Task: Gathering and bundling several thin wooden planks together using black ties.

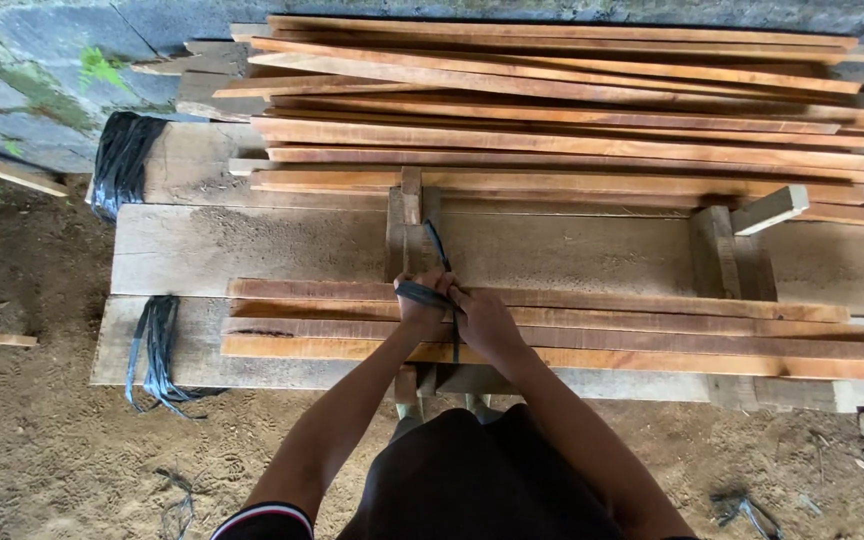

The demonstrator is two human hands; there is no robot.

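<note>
View from above of a person bent over a low workbench of wide grey planks, standing on bare dirt. Both hands meet at centre frame on a small bundle of long reddish wooden slats lying across the bench's near edge. The left hand is closed in a pinch on a dark plastic strap, which runs up and away over the slats; the right hand is curled around the same strap just beside it, the two hands touching. A much larger stack of slats fills the top of the frame. More dark strapping hangs over the bench's left edge at lower left, and another bunch lies at upper left
</note>
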